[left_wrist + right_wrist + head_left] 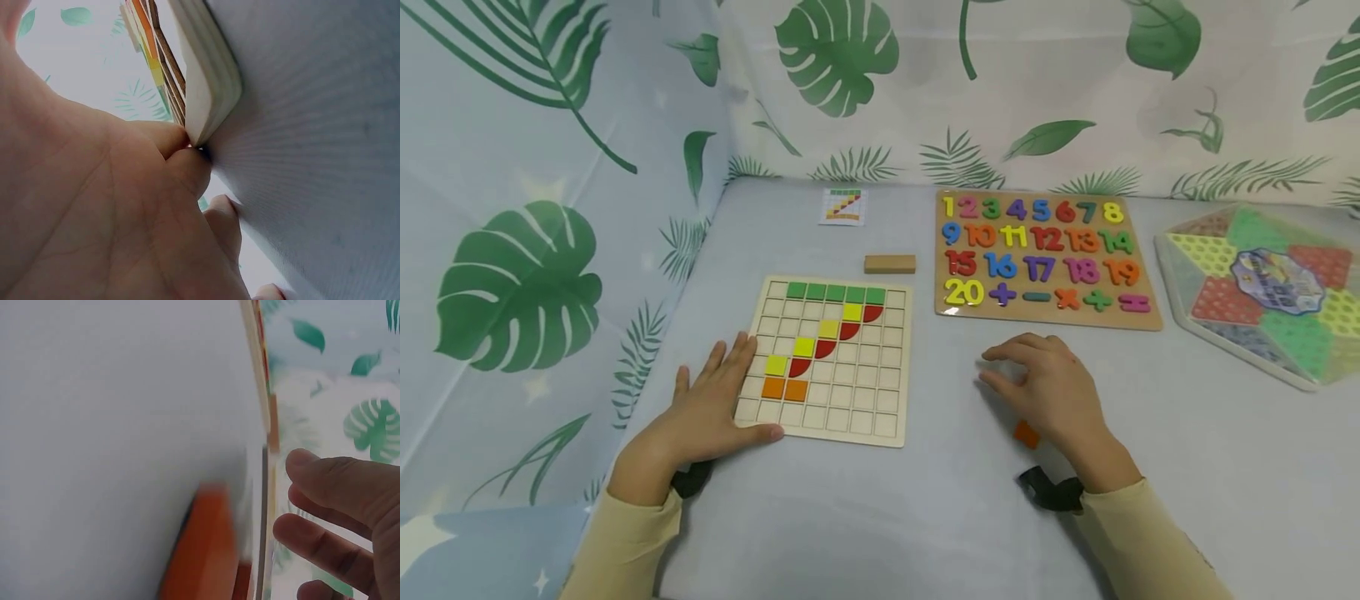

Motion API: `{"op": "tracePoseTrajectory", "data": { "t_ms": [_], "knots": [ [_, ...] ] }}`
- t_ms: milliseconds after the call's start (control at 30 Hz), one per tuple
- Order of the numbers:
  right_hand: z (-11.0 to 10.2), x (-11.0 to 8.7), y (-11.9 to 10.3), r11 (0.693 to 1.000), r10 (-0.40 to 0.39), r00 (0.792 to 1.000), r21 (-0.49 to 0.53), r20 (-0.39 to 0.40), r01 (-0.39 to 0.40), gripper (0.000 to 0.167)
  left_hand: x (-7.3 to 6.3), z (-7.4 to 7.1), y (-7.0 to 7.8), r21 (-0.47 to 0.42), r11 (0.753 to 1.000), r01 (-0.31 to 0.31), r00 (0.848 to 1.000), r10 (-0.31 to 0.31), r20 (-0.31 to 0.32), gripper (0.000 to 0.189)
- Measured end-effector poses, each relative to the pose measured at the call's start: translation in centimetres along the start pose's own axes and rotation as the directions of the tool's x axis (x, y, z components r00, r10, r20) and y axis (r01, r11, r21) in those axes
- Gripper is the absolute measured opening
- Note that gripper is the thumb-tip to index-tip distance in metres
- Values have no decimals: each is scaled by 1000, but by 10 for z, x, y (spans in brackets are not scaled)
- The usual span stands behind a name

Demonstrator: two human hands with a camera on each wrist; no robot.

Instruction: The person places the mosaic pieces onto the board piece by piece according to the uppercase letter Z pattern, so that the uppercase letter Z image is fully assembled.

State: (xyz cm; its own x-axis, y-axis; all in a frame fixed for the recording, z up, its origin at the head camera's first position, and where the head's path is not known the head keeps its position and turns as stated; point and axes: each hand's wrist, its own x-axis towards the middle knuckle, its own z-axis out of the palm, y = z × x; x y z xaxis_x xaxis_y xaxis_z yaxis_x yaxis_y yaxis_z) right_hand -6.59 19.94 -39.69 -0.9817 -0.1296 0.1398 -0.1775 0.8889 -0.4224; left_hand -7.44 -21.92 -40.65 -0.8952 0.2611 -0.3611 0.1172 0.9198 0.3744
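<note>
A pale wooden grid board (pixel 850 417) lies left of centre, bearing green, yellow and orange squares (pixel 795 390) and red quarter-round pieces (pixel 826 348). My left hand (pixel 711 408) rests at its left side, fingers spread, with the thumb by the lower edge. In the left wrist view, fingers touch the board's corner (pixel 209 94). To the right of the board, my right hand (pixel 1048 387) hovers over the table, thumb and index finger apart with nothing between them. Beneath its wrist side lies an orange piece (pixel 1026 434), large and blurred in the right wrist view (pixel 203 550).
A small pattern card (pixel 843 207) lies behind the board, with a brown wooden block (pixel 890 264) nearer. At the back right are a number puzzle board (pixel 1048 312) and a clear hexagonal case (pixel 1262 283) of coloured pieces. Leaf-printed cloth (pixel 880 125) walls the back and left.
</note>
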Motion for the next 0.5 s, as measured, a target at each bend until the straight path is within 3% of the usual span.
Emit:
{"op": "tracePoseTrajectory", "data": {
  "t_ms": [267, 500],
  "knots": [
    [-13, -23, 30, 996, 36, 999, -76, -25, -38, 31, 0, -1, 0, 1, 1000, -6, 1000, 6, 5, 131],
    [-16, -28, 39, 997, 23, 999, -73, -27, -25, 33, 0, -1, -1, -7, 1000, -7, 1000, 7, 10, 131]
  ]
}}
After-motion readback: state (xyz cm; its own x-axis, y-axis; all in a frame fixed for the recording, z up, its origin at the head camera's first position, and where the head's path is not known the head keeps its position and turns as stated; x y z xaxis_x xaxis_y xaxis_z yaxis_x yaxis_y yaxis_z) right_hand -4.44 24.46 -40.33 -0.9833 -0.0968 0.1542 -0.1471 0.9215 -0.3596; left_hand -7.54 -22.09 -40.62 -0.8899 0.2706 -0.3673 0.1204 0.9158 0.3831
